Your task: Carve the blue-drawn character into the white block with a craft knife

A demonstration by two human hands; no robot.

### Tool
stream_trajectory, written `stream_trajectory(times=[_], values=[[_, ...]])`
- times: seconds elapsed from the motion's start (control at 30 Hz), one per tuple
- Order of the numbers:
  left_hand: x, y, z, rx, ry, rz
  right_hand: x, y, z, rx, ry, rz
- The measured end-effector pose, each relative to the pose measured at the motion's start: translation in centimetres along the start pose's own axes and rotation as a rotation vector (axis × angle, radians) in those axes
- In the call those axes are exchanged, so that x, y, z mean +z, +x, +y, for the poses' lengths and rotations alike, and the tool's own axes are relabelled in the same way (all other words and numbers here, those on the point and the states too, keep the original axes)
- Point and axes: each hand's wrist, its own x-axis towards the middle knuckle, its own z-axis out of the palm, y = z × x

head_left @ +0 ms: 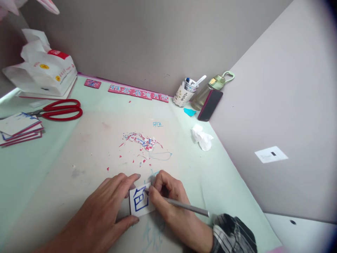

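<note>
A small white paper square (139,202) with a blue drawn character lies on the pale green table (39,165) near the front edge. My left hand (105,214) lies flat beside it, thumb and forefinger pressing its left edge. My right hand (171,200) grips a thin grey craft knife (184,206), its tip on the upper right of the character. A striped sleeve covers my right wrist.
Red and blue paper scraps (140,140) lie just beyond the hands. Red scissors (59,109) and a stack of cards (19,128) sit at left, a white paper bag (42,72) behind. Cut characters (138,93) line the wall. A cup (184,93), bottle (207,89), phone (210,104) and crumpled tissue (202,137) stand right.
</note>
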Motion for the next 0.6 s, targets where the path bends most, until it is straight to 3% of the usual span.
stream_trajectory(times=[0.23, 0.6], values=[[-0.18, -0.21, 0.13, -0.007, 0.001, -0.039, 0.41, -0.59, 0.21, -0.01, 0.003, 0.0], [-0.26, 0.11, 0.26, -0.004, -0.006, 0.002, 0.42, -0.51, -0.04, -0.012, -0.012, -0.018]])
